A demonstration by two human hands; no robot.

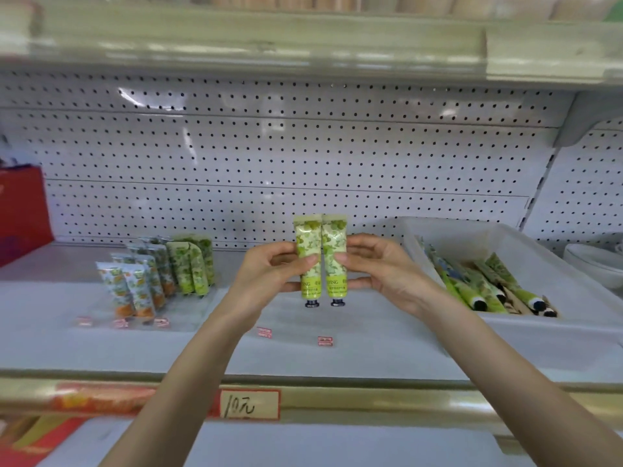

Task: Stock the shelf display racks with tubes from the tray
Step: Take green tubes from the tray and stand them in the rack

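Note:
Two green floral tubes stand side by side in mid-air above the shelf, black caps down. My left hand (269, 269) grips the left tube (308, 251); my right hand (377, 269) grips the right tube (334, 247). At the right sits the white tray (526, 237) with several more green tubes (472, 284) lying in it. On the left of the shelf, a clear display rack (141, 326) holds upright rows of orange-patterned tubes (131, 291) and green tubes (194, 264).
The white shelf board (303, 352) carries small red tags (325, 341) near its front. A handwritten price label (249, 404) hangs on the gold shelf rail. A red box (22, 210) stands far left; white bowls (596, 264) far right. Pegboard forms the back wall.

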